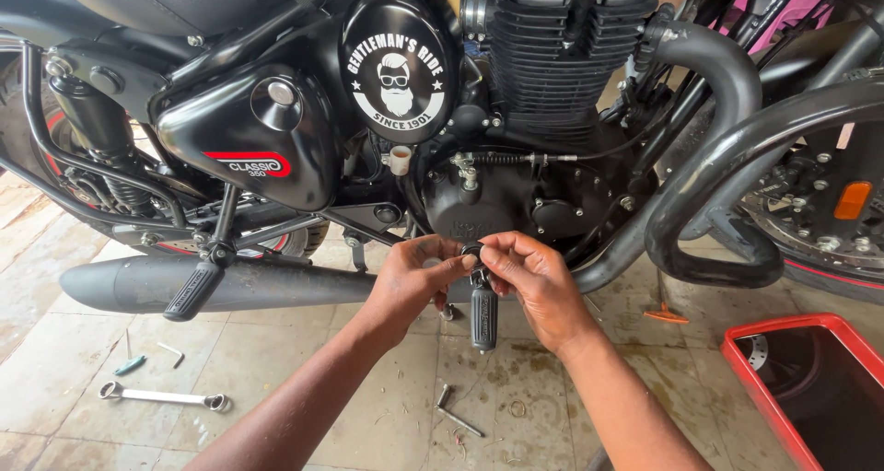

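Note:
A black motorcycle (276, 149) stands side-on in front of me, its engine (552, 57) and long exhaust pipe (258, 285) low in view. My left hand (414, 273) and my right hand (534, 282) meet just below the engine case. Their fingertips pinch a small dark metal fitting at the top of a black ribbed footpeg (483, 316), which hangs downward between them. A second black footpeg (193, 290) sticks out from the frame at the left, folded down over the exhaust.
On the tiled floor lie a ring spanner (164, 397), a hex key (171, 351), a small green-handled tool (131, 364) and loose bolts (456, 416). A red tray (810, 388) sits at the lower right. A thick black crash guard (718, 176) curves past the front wheel (829, 213).

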